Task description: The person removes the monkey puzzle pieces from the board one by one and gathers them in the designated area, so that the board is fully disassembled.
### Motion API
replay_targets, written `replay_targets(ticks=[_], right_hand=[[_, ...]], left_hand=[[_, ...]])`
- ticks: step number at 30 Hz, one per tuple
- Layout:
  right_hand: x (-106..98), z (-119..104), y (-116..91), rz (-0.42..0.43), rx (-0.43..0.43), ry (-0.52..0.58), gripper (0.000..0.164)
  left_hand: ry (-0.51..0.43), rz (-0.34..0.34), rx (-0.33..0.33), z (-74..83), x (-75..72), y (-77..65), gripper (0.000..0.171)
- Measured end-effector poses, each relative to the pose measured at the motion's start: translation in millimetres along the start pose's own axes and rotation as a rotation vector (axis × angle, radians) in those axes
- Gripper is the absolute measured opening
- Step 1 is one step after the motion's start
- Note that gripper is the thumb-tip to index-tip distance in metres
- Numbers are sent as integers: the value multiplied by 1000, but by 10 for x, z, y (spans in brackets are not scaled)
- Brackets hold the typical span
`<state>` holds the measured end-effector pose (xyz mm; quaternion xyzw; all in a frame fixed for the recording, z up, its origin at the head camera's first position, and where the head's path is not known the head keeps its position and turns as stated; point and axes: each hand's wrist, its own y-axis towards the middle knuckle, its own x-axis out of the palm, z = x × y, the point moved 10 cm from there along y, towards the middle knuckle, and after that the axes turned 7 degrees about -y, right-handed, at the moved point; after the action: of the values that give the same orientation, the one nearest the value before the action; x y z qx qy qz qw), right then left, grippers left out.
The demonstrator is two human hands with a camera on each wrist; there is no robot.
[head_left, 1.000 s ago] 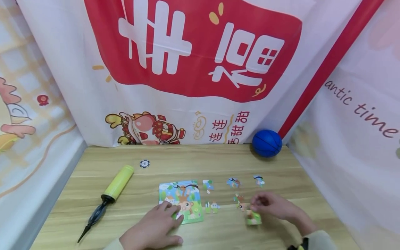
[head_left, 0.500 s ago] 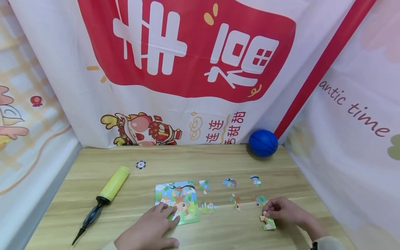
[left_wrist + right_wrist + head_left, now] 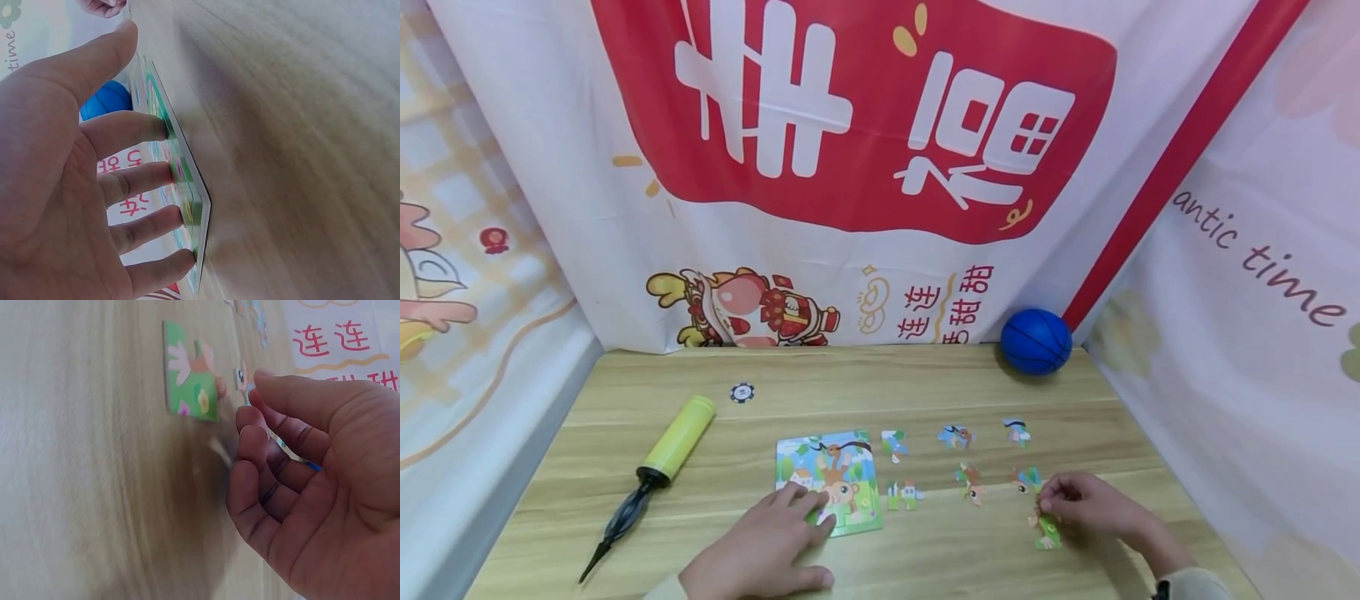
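Observation:
My left hand (image 3: pixel 765 537) rests its fingertips on the near left part of a square jigsaw puzzle (image 3: pixel 863 467) with a cartoon animal picture. In the left wrist view the fingers (image 3: pixel 140 181) are spread and nearly straight on the puzzle's edge. On the right, my right hand (image 3: pixel 1093 508) hovers by a green puzzle piece (image 3: pixel 1047 535). The right wrist view shows that green puzzle piece (image 3: pixel 192 381) flat on the table, apart from the loosely bent fingers (image 3: pixel 247 481), which hold nothing. Close by lies a puzzle piece with an eye (image 3: pixel 1026 481).
Several loose puzzle pieces, among them one with a branch (image 3: pixel 957 436), lie between the puzzle and my right hand. A yellow and black hand pump (image 3: pixel 679 437) lies at the left. Behind are a poker chip (image 3: pixel 742 392) and a blue ball (image 3: pixel 1036 342) against the curtain.
My right hand has shifted right with the green piece, uncovering the piece with an eye, and has released the green piece. My left hand stays on the puzzle.

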<state>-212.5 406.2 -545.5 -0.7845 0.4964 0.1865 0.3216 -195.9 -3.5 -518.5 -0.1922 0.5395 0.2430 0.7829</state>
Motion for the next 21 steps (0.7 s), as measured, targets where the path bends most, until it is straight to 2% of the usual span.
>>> replay_targets(ticks=[5,10,16,21], right_hand=[[74,-261,121,-15,-13,-35,23],[329,-793,451,-56,-96,-87,24],[880,-1559,963,-130,-260,-156,24],[1472,-2205,1232,-190,-420,-279,26]], left_hand=[[-21,23,-20,-9,-48,-6,67],[-75,58,-75,-112,-121,-90,58],[-57,93,-126,-246,-180,-258,56],[-64,64,-106,-263,-130,-345,59]])
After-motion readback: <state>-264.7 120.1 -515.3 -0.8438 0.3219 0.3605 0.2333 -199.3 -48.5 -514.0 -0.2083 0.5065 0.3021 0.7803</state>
